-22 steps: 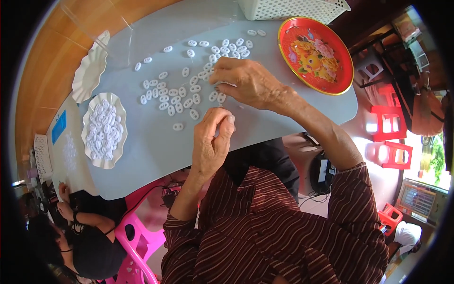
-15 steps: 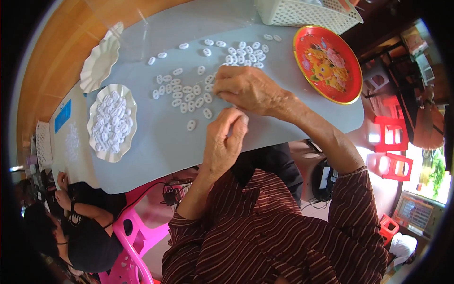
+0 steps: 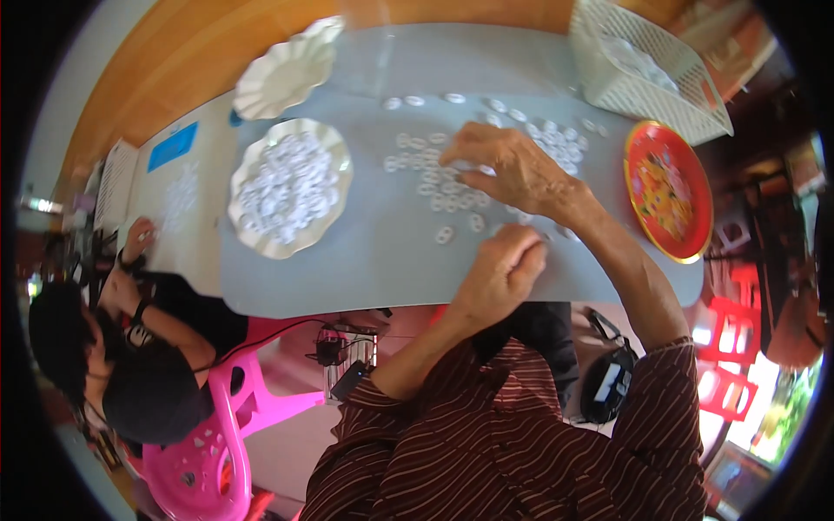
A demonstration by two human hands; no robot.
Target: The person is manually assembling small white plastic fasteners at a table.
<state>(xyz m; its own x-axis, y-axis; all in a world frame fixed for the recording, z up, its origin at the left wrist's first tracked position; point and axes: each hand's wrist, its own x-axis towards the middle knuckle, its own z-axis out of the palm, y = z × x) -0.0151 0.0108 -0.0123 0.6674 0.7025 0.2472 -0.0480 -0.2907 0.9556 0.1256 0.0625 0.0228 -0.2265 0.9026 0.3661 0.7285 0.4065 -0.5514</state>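
Small white oval pieces point(image 3: 449, 204), each with two marks or holes, lie loosely over the grey table. Above this middle group reaches my right hand point(image 3: 521, 169), thumb and forefinger apart, and I see nothing between them. My left hand point(image 3: 499, 276) rests nearer to me by the table's front edge, its fingers curled in; whatever they hold is hidden. A second group of the white pieces point(image 3: 556, 143) lies beyond my right hand, partly covered by it. To the left, a scalloped cream dish point(image 3: 340, 187) is heaped with the same pieces.
Behind the full dish stands another scalloped dish point(image 3: 282, 82). A red flowered tray point(image 3: 637, 182) lies at the right, with a white lattice basket point(image 3: 656, 108) behind it. At left, a person point(image 3: 161, 373) sits by a pink chair point(image 3: 230, 434) and a side table holding a blue rectangle point(image 3: 174, 148).
My right hand has moved left from beside my left hand to over the middle pieces, and its fingers have spread. The whole view has swung left. My left hand stays curled.
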